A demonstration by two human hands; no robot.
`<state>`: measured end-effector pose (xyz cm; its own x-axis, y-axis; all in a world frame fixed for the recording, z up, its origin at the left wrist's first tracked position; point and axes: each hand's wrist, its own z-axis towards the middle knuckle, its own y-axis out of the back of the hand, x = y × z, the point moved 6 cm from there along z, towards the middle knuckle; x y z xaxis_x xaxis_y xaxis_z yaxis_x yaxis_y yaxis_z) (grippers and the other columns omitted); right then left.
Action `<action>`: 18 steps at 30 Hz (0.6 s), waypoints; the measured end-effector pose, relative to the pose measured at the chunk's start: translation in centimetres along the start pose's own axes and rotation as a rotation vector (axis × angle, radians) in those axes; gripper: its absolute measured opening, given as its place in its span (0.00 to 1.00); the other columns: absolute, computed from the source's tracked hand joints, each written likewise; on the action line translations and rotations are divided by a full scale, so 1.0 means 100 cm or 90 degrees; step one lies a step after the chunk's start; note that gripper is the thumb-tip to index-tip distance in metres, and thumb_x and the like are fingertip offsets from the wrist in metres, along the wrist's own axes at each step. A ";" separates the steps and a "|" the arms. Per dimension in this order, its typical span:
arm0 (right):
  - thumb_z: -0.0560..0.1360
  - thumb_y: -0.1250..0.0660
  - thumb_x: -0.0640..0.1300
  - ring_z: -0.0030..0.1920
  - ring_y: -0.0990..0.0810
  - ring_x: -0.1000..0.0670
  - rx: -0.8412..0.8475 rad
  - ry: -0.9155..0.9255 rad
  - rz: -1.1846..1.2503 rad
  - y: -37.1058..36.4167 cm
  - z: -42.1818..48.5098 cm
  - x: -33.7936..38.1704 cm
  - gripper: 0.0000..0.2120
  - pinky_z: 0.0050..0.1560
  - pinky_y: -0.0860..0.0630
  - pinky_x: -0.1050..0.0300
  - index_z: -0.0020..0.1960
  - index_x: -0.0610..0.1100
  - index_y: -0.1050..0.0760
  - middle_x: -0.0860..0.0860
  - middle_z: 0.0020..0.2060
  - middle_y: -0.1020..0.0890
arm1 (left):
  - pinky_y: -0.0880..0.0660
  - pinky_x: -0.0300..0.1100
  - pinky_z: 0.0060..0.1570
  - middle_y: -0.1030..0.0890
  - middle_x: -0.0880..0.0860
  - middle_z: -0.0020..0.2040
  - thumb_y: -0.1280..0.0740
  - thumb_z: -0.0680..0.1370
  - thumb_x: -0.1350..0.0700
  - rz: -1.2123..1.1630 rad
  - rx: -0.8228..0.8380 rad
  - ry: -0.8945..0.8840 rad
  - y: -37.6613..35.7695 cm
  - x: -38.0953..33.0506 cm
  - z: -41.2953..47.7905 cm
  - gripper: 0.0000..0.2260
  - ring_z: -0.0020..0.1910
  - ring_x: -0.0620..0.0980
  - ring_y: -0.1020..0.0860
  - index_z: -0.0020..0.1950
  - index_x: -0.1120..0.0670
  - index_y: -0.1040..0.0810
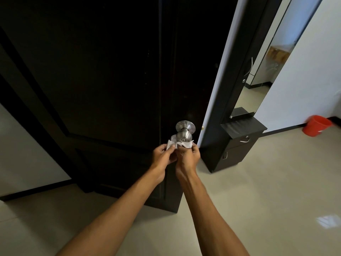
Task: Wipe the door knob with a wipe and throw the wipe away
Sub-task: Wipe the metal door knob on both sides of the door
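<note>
— Left hand (163, 154) and right hand (188, 157) are each pinching an end of the white wipe (181, 144), looping it under the steel door knob (183, 136).
— Wiping is looking underway; binning is remaining.

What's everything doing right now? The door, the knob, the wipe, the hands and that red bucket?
Door: seems open, latch edge showing.
Door knob: wipe against its underside.
Wipe: stretched between both hands.
Left hand: pinches the wipe's left end.
Right hand: pinches the wipe's right end.
Red bucket: on the floor by the wall.
Cabinet drawer: closed.
</note>
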<state>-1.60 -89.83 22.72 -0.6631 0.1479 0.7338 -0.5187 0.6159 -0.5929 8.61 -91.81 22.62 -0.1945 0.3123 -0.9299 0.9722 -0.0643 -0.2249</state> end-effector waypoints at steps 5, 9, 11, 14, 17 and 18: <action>0.72 0.37 0.23 0.48 0.17 0.46 0.033 -0.045 0.002 -0.002 0.006 0.001 0.19 0.47 0.18 0.56 0.60 0.35 0.24 0.40 0.49 0.17 | 0.20 0.39 0.45 0.15 0.56 0.51 0.30 0.79 0.61 -0.009 -0.142 -0.049 0.005 -0.020 0.013 0.07 0.50 0.51 0.16 0.56 0.60 0.18; 0.74 0.38 0.24 0.53 0.17 0.43 -0.007 -0.061 -0.012 0.012 0.012 0.000 0.19 0.54 0.19 0.52 0.63 0.34 0.23 0.39 0.55 0.16 | 0.18 0.40 0.45 0.14 0.55 0.49 0.29 0.78 0.61 -0.015 -0.142 -0.091 -0.004 -0.045 0.026 0.04 0.47 0.51 0.15 0.53 0.57 0.17; 0.74 0.39 0.24 0.55 0.17 0.43 -0.024 -0.059 -0.012 0.020 0.014 0.004 0.20 0.54 0.19 0.51 0.63 0.36 0.23 0.39 0.56 0.16 | 0.18 0.41 0.46 0.14 0.53 0.48 0.29 0.78 0.61 0.047 -0.101 -0.148 -0.017 -0.061 0.030 0.04 0.47 0.50 0.15 0.51 0.55 0.16; 0.75 0.40 0.23 0.50 0.18 0.46 -0.049 -0.007 -0.053 0.026 0.015 0.017 0.19 0.48 0.20 0.53 0.58 0.40 0.21 0.42 0.52 0.16 | 0.18 0.43 0.50 0.14 0.54 0.52 0.29 0.79 0.57 0.253 -0.045 -0.279 -0.040 -0.082 0.029 0.10 0.50 0.48 0.16 0.59 0.58 0.16; 0.75 0.42 0.24 0.49 0.19 0.48 -0.076 0.135 -0.144 0.025 0.013 0.042 0.19 0.45 0.21 0.56 0.54 0.42 0.21 0.46 0.49 0.17 | 0.19 0.44 0.50 0.15 0.54 0.52 0.33 0.82 0.52 0.511 0.039 -0.451 -0.062 -0.093 0.019 0.12 0.51 0.48 0.18 0.57 0.59 0.16; 0.76 0.42 0.24 0.50 0.19 0.48 -0.078 0.205 -0.184 0.022 0.012 0.054 0.18 0.46 0.21 0.57 0.53 0.42 0.21 0.47 0.48 0.17 | 0.21 0.43 0.52 0.16 0.54 0.53 0.35 0.82 0.52 0.590 0.062 -0.498 -0.068 -0.093 0.015 0.12 0.54 0.48 0.19 0.56 0.59 0.16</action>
<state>-6.94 -88.60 24.96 -0.2882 0.1772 0.9410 -0.5774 0.7519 -0.3184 3.57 -95.74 32.39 0.5092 -0.5441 -0.6669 0.7774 -0.0416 0.6276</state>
